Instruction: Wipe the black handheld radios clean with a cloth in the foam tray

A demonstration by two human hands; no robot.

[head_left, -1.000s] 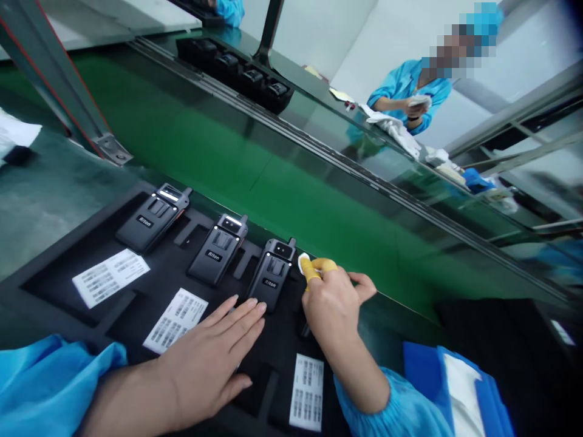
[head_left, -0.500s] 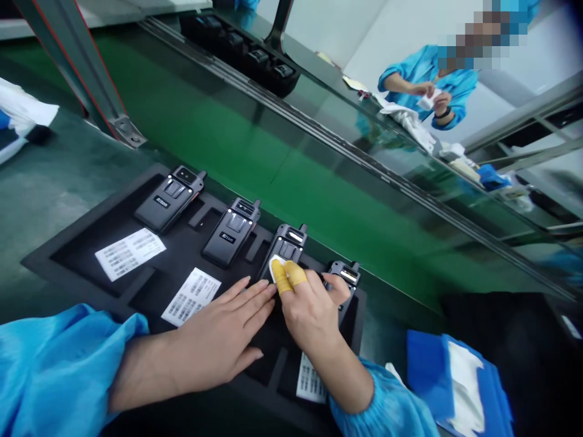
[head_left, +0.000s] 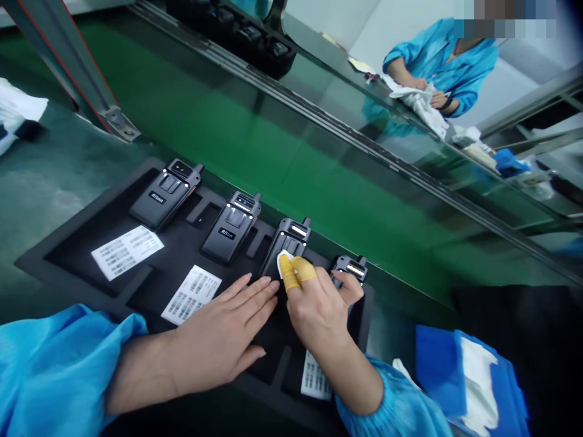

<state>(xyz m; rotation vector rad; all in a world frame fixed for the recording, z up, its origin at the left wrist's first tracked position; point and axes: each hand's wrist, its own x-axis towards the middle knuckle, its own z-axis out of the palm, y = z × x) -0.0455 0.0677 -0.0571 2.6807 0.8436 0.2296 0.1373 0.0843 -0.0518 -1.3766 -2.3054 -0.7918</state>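
My right hand (head_left: 319, 303), with yellow finger cots on two fingers, is closed on a small white cloth (head_left: 281, 262). It presses the cloth against the back of the third two-way radio (head_left: 286, 238). My left hand (head_left: 228, 328) lies flat with fingers outstretched, its fingertips at that radio's lower end. Two more radios, one at the far left (head_left: 159, 197) and one beside it (head_left: 230, 233), lie face down with "Riton" labels showing. A fourth radio (head_left: 353, 266) is partly hidden behind my right hand. All rest in a black foam tray (head_left: 54, 258).
White barcode label sheets (head_left: 127, 252) lie in the tray. Blue material with a white cloth (head_left: 478, 382) is at the right. Beyond a green panel (head_left: 255, 139), a co-worker in blue handles white cloth (head_left: 423, 106). A metal post (head_left: 77, 67) stands at the left.
My right hand and the cloth have shifted slightly right and up over the third radio. My left hand stays in place. The co-worker's hands have lowered onto the white cloth.
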